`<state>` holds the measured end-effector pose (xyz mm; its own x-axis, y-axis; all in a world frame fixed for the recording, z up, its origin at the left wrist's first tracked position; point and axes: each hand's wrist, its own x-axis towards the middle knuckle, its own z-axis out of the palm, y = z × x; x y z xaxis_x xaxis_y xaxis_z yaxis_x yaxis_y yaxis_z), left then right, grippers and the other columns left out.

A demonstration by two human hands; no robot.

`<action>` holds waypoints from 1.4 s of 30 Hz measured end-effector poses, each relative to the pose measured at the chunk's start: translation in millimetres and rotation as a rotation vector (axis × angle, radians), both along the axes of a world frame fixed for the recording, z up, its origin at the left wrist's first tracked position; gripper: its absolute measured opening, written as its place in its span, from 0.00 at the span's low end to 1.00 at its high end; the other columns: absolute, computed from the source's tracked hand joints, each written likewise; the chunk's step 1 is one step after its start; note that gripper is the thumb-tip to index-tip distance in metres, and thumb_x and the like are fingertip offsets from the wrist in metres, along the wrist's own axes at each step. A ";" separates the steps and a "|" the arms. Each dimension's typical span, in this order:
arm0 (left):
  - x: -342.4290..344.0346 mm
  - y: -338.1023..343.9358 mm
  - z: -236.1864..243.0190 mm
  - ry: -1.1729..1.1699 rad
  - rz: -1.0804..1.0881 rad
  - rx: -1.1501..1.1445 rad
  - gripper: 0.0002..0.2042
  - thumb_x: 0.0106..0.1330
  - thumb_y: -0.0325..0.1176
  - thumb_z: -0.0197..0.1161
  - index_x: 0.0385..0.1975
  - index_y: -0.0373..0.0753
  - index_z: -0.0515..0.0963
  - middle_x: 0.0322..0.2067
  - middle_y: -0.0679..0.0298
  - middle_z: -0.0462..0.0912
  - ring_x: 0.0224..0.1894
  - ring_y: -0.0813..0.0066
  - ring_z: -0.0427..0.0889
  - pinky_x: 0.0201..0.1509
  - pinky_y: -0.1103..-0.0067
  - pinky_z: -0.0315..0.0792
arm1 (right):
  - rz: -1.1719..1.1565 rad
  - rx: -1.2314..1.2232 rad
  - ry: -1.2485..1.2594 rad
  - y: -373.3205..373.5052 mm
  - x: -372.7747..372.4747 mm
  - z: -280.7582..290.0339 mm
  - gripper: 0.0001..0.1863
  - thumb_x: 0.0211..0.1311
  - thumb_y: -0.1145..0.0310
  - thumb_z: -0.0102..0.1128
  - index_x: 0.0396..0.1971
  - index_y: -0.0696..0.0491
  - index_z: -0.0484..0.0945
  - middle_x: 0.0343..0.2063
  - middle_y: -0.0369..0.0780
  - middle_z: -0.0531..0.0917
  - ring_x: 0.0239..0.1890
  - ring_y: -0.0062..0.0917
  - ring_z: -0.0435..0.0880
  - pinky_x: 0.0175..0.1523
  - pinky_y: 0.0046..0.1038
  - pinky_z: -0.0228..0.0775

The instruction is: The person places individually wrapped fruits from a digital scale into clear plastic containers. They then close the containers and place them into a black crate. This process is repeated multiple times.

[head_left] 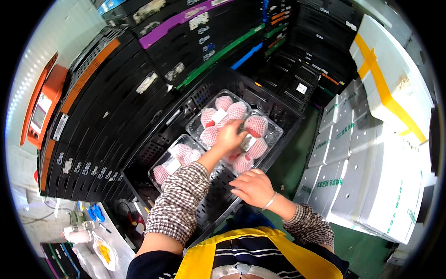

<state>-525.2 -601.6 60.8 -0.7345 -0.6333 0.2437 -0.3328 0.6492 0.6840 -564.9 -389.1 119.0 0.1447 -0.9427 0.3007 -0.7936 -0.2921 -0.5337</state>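
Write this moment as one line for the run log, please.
left grip: at clear packs | right grip: at rim of black crate | packs: inside crate, fruit in pink netting | white boxes: stacked, right side

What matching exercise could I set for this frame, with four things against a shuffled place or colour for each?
1. Left hand
2. Right hand
3. Apron
4. White boxes

A. Yellow
B. Stacked to the right of the black crate
C. Over the clear packs of pink-netted round items
D. At the crate's near right edge

Pairs: 1-C, 2-D, 3-A, 4-B
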 end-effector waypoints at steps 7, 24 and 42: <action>132.2 25.1 76.4 0.419 0.235 0.006 0.16 0.56 0.27 0.67 0.45 0.34 0.78 0.42 0.56 0.81 0.42 0.66 0.82 0.44 0.75 0.77 | 0.502 0.247 0.427 -69.2 41.4 27.6 0.17 0.51 0.59 0.66 0.41 0.50 0.79 0.36 0.39 0.80 0.44 0.35 0.77 0.47 0.37 0.71; 559.3 571.0 -49.2 0.393 2.454 0.093 0.12 0.64 0.37 0.62 0.27 0.33 0.76 0.20 0.57 0.78 0.24 0.63 0.79 0.30 0.72 0.71 | 2.128 0.152 0.558 49.2 582.0 35.8 0.21 0.60 0.58 0.61 0.51 0.52 0.76 0.42 0.45 0.82 0.46 0.41 0.79 0.50 0.37 0.72; 526.3 617.2 -65.0 -0.154 2.792 -0.026 0.09 0.48 0.28 0.66 0.30 0.37 0.76 0.39 0.57 0.73 0.44 0.54 0.73 0.47 0.63 0.68 | 1.242 -0.202 0.628 44.6 1031.2 29.1 0.23 0.60 0.59 0.58 0.51 0.56 0.73 0.52 0.50 0.77 0.55 0.44 0.75 0.59 0.40 0.68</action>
